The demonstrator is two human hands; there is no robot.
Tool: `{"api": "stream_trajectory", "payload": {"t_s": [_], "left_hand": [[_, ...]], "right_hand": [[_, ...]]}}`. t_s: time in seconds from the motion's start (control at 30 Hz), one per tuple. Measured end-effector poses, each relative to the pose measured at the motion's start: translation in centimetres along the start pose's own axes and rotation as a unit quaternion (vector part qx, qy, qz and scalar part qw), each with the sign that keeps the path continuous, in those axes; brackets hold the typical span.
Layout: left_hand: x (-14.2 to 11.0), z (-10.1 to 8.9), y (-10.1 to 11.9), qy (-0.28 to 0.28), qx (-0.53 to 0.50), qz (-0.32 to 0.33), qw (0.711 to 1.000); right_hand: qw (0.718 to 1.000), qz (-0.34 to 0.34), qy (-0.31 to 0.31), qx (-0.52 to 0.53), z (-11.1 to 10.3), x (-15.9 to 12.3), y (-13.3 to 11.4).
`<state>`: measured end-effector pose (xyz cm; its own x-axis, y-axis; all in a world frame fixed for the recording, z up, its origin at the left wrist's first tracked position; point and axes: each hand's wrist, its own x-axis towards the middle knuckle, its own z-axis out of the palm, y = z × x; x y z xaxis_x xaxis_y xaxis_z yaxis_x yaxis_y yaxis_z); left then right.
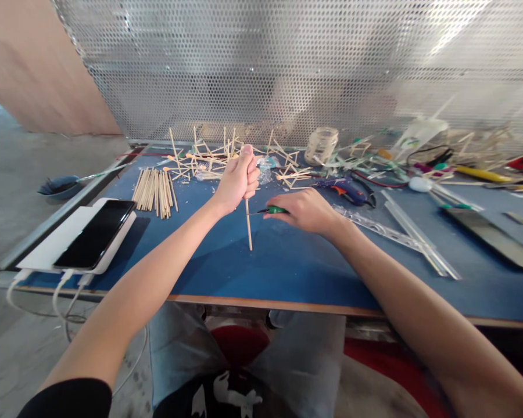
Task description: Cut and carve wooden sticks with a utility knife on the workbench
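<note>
A thin wooden stick (249, 232) stands nearly upright over the blue tabletop, its upper part wrapped in my left hand (239, 180). Just right of it, my right hand (307, 210) is closed around a small green-handled tool (277, 209). The tool's thin dark metal tip points left at the stick, close to or touching it below my left fist; I cannot tell which, nor the tool's exact kind. A bundle of similar wooden sticks (154, 193) lies left of my left hand. Behind the hands are frames built from sticks (209, 157).
At left, a phone (95, 235) lies on white power banks with cables. A glass jar (321, 146) and a purple glue gun (348, 190) sit behind my right hand. Clear rulers (412, 229) and another phone (492, 235) lie at right. A perforated metal screen (261, 69) closes the back.
</note>
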<state>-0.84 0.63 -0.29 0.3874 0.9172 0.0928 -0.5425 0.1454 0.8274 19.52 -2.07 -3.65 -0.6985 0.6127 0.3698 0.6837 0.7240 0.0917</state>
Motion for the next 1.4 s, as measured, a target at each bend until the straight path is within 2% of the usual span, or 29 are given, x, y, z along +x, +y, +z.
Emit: {"api": "stream_trajectory", "payload": {"t_s": [0.17, 0.33, 0.77, 0.97, 1.13, 1.23, 1.4], "left_hand": [[0.0, 0.3, -0.1, -0.042, 0.041, 0.011, 0.998], [-0.2, 0.3, 0.1, -0.065, 0.095, 0.032, 0.993], [-0.7, 1.0, 0.2, -0.005, 0.037, -0.005, 0.999], [-0.3, 0.7, -0.1, -0.015, 0.037, 0.001, 0.999], [-0.1, 0.3, -0.1, -0.005, -0.006, -0.010, 1.000], [-0.2, 0.1, 0.0, -0.013, 0.005, -0.004, 1.000], [-0.4, 0.0, 0.2, -0.009, 0.021, -0.006, 1.000]], "right_hand": [[0.999, -0.028, -0.008, -0.015, -0.7, 0.2, 0.3], [1.000, -0.014, -0.012, -0.018, -0.9, 0.1, 0.2], [0.999, -0.033, -0.015, -0.037, -1.3, 0.3, -0.9], [0.999, -0.014, -0.021, -0.040, -0.8, 0.2, -0.8], [0.999, -0.028, -0.012, -0.023, -0.5, 0.4, -0.5], [0.999, -0.011, -0.015, -0.029, -0.6, 0.5, -0.4], [0.999, -0.030, -0.028, -0.024, -1.2, 0.6, -0.7]]}}
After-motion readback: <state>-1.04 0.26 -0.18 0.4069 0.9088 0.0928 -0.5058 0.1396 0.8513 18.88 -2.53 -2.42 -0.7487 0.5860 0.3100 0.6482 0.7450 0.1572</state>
